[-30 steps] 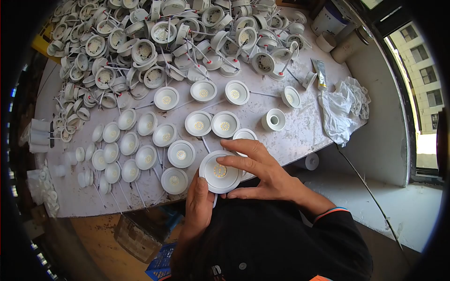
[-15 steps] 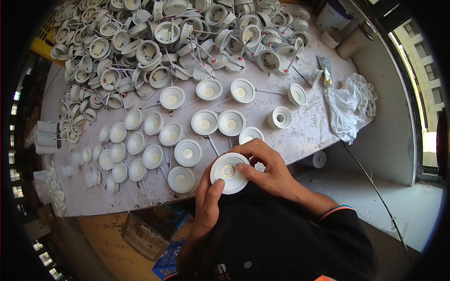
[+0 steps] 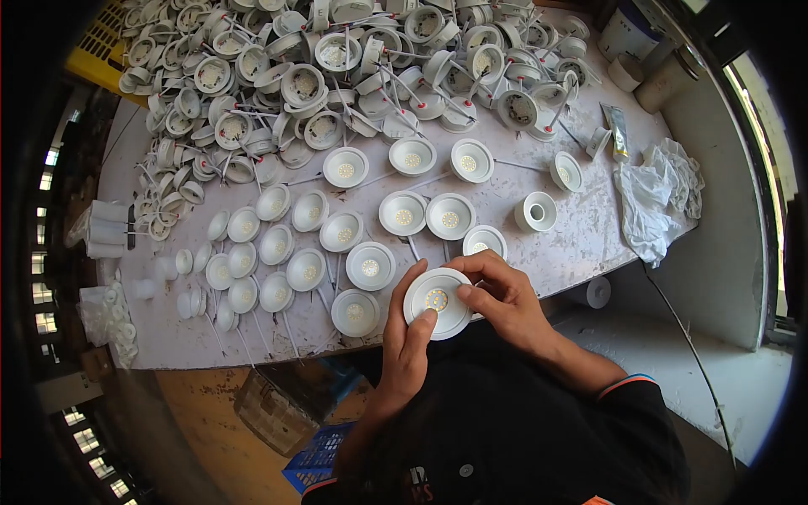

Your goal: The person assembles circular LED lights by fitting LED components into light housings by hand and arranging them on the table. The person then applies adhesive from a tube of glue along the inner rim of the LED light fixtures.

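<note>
Both hands hold a round white LED downlight (image 3: pixel 450 324) just off the table's front edge, its face turned up with yellow LED dots in the middle. My left hand (image 3: pixel 408 353) grips the left side, its thumb reaching inward to the edge of the LED disc. On the right rim, my right hand (image 3: pixel 505 303) is closed, thumb over the front and fingers curled behind. The back of the light is hidden. Right behind the hands lies another downlight (image 3: pixel 486 241), and to their left rests a similar downlight (image 3: pixel 355 313).
Rows of downlights (image 3: pixel 370 266) cover the table (image 3: pixel 581 244). A big heap of white lamp housings (image 3: pixel 303 88) fills the back. To the right are a white cup-shaped part (image 3: pixel 536 212), a tube (image 3: pixel 617 130) and a crumpled plastic bag (image 3: pixel 648 202). A blue crate (image 3: pixel 316 459) stands below.
The camera view has shifted, so the table and its contents appear farther right. My left thumb has moved from the downlight's rim inward to its LED disc. Both hands keep their hold.
</note>
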Demonstrator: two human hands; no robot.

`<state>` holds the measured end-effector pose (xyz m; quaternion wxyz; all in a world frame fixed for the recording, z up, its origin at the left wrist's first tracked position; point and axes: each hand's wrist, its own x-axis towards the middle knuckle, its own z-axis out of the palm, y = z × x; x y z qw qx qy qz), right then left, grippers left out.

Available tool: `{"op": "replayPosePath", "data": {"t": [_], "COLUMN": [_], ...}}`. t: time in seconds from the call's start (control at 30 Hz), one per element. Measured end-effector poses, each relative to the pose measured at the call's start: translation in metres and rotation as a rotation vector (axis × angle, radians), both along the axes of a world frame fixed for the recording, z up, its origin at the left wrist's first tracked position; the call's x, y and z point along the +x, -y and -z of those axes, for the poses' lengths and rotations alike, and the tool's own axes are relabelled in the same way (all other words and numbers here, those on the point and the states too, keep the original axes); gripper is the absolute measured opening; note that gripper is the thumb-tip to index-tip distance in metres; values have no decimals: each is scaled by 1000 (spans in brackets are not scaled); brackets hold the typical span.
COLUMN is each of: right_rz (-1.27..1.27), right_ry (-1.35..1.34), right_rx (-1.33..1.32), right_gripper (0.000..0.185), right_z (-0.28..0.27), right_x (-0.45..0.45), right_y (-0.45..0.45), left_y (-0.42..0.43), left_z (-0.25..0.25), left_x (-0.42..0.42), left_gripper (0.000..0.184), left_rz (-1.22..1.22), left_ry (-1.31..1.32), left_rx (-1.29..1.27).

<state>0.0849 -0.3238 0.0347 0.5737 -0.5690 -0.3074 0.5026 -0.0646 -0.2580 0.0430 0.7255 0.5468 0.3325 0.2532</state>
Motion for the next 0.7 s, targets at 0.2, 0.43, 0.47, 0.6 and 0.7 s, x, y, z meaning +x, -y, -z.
{"op": "replayPosePath", "data": {"t": [0.2,0.43,0.47,0.6,0.7], "right_rz": [66,78,93,98,116], "right_ry": [-138,-57,7,88,126], "right_rx": [65,67,90,94,107], "right_gripper": [26,25,25,25,25], "right_z": [7,7,7,7,13], "right_x": [-10,-10,-11,-11,-11], "right_y": [-2,-2,-2,-3,-2], "left_y": [4,3,2,2,2], "left_z": [5,1,1,4,3], "left_x": [3,7,7,6,7], "left_gripper": [54,54,54,54,53], "left_rz": [2,-51,-50,-24,-8], "left_ry": [4,8,8,-2,-20], "left_rx": [101,54,53,71,100]}}
